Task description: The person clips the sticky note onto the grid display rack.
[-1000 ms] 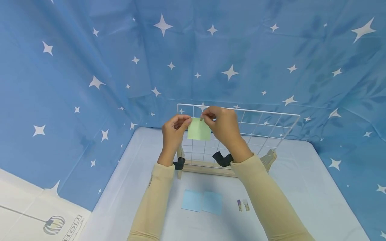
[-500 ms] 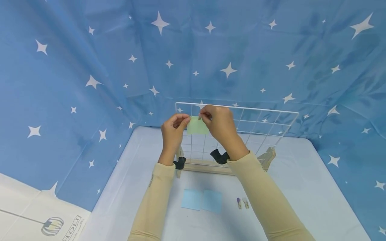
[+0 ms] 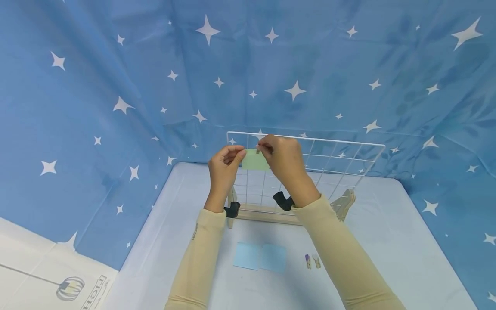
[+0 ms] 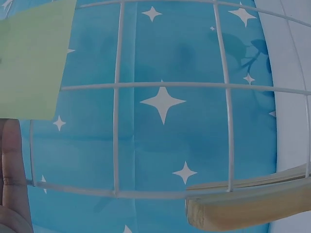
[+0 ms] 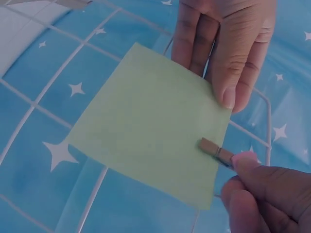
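A square sheet of light green paper [image 3: 254, 160] is held up in front of the white wire grid [image 3: 348, 142]. My left hand [image 3: 223, 170] pinches it at one top corner between thumb and fingers. With thumb and finger, my right hand [image 3: 286, 161] pinches a small wooden clothespin [image 5: 214, 149] with a pink piece on its end. The clothespin's tip lies over the paper near its top edge; whether it also bites a grid wire I cannot tell. In the left wrist view, part of the paper [image 4: 31, 63] stands before the wires.
The grid stands on a wooden base [image 3: 267, 216]. Nearer on the white table lie two blue paper squares [image 3: 246, 256] side by side. Right of them are two more clothespins, one with a purple piece [image 3: 308, 261], one with a white piece [image 3: 316, 261]. A blue star-patterned curtain [image 3: 294, 56] hangs behind.
The green paper looks shorter in the head view than a second ago, its lower edge higher. Both hands stay almost in place, still pinching the paper and the clothespin.
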A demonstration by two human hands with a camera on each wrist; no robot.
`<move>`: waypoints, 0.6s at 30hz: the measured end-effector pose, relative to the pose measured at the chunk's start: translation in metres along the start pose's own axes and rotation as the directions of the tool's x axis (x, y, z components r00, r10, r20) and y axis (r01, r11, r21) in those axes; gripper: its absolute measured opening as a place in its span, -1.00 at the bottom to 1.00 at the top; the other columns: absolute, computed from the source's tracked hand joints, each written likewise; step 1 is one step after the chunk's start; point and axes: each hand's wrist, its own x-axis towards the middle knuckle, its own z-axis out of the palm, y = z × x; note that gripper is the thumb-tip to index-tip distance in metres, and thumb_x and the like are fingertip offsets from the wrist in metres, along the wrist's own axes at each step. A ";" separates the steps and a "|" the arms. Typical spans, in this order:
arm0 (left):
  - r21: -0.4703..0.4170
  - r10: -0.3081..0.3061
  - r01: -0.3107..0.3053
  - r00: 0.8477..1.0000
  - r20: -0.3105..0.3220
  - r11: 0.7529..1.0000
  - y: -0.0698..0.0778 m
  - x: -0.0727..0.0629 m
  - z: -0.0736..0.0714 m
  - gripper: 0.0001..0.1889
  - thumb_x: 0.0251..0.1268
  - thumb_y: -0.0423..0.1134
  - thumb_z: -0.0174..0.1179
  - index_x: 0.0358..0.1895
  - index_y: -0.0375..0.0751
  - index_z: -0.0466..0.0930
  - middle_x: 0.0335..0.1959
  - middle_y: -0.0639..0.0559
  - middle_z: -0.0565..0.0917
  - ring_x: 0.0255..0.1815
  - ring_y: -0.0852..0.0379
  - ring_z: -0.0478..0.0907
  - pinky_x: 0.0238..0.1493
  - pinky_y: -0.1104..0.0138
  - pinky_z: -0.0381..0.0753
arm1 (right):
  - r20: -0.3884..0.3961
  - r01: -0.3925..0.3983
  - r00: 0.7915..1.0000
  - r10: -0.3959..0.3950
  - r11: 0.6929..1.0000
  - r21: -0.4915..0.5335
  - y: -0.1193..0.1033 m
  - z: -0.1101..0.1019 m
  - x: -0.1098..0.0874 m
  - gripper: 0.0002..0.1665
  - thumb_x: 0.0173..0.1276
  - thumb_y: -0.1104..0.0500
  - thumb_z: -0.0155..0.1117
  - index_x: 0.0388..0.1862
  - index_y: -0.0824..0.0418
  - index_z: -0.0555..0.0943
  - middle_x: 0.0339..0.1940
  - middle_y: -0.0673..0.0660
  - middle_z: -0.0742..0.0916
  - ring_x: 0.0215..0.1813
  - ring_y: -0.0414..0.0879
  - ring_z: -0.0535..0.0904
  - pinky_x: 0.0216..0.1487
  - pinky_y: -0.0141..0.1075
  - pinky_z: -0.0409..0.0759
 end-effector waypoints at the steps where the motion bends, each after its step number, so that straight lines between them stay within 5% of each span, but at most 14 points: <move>1: 0.001 0.002 -0.002 1.000 0.000 1.000 0.000 0.000 0.000 -0.81 0.52 -0.28 0.41 0.00 -0.36 0.80 -0.15 -0.21 0.84 -0.15 0.00 0.80 -0.10 0.44 0.72 | -0.021 0.016 1.000 -0.016 1.000 -0.001 0.001 0.001 0.000 -0.87 0.47 0.32 0.50 -0.13 0.40 0.82 -0.24 0.29 0.87 -0.26 0.11 0.84 -0.16 -0.09 0.83; 8: -0.032 -0.020 0.020 1.000 -0.003 0.999 0.000 -0.001 -0.003 -0.80 0.51 -0.27 0.42 0.01 -0.34 0.81 -0.13 -0.19 0.84 -0.14 0.10 0.79 -0.04 0.41 0.74 | -0.147 0.097 0.985 -0.093 0.995 0.022 0.010 0.004 -0.004 -0.82 0.41 0.29 0.57 -0.21 0.44 0.78 -0.33 0.30 0.85 -0.35 0.11 0.83 -0.27 -0.08 0.82; 18: -0.037 -0.062 0.061 0.998 -0.027 0.997 -0.001 -0.008 -0.012 -0.78 0.40 -0.28 0.51 0.00 -0.31 0.82 -0.13 -0.17 0.84 -0.15 0.27 0.74 -0.08 0.43 0.70 | -0.156 0.054 0.987 -0.031 0.988 0.146 0.021 0.008 -0.016 -0.81 0.38 0.35 0.57 -0.11 0.43 0.77 -0.29 0.31 0.83 -0.28 0.15 0.84 -0.22 -0.01 0.84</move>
